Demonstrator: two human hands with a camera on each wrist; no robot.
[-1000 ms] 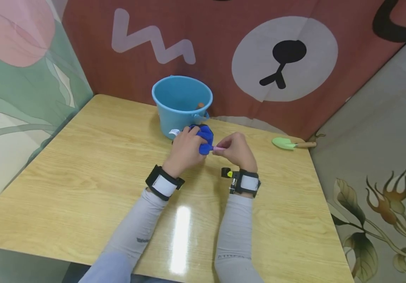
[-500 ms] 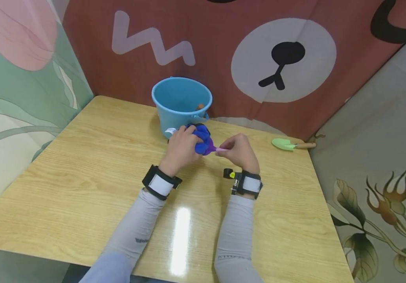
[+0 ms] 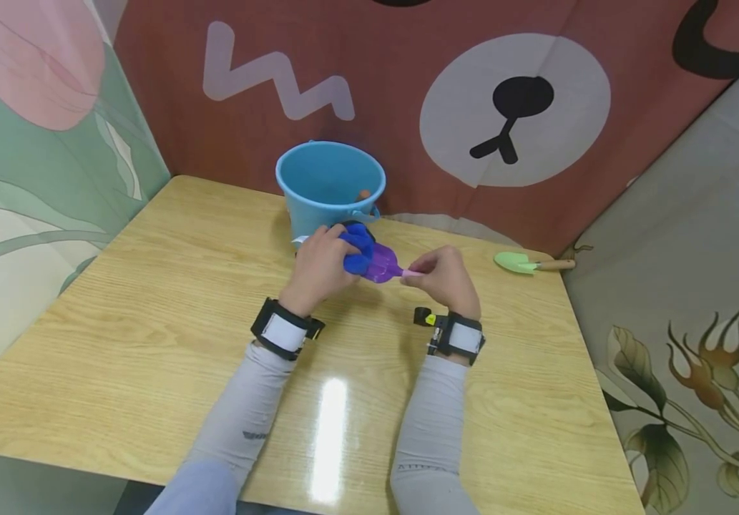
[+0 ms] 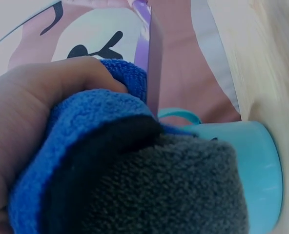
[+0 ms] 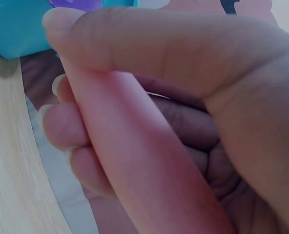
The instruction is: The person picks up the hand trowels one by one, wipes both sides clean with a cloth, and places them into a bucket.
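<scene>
Purple scoop (image 3: pixel 383 265) with a pink handle (image 3: pixel 411 273), held above the table (image 3: pixel 504 357) in front of a blue bucket (image 3: pixel 303 211).
The left hand (image 3: pixel 319 267) grips a blue cloth (image 3: pixel 359 250) against the shiny blade; the right hand (image 3: pixel 448 279) pinches the handle. Only the left wrist view clearly shows the cloth's grey plush face and black band. A second ago the cloth hid the blade; now much of it shows.

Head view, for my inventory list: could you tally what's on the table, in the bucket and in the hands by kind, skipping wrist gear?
Buckets: 1, light-blue bucket
Hand tools: 2, purple shovel, green trowel
Cloths: 1, blue-and-grey cloth
Unclear: 1, brown tip inside bucket
Total: 5
</scene>
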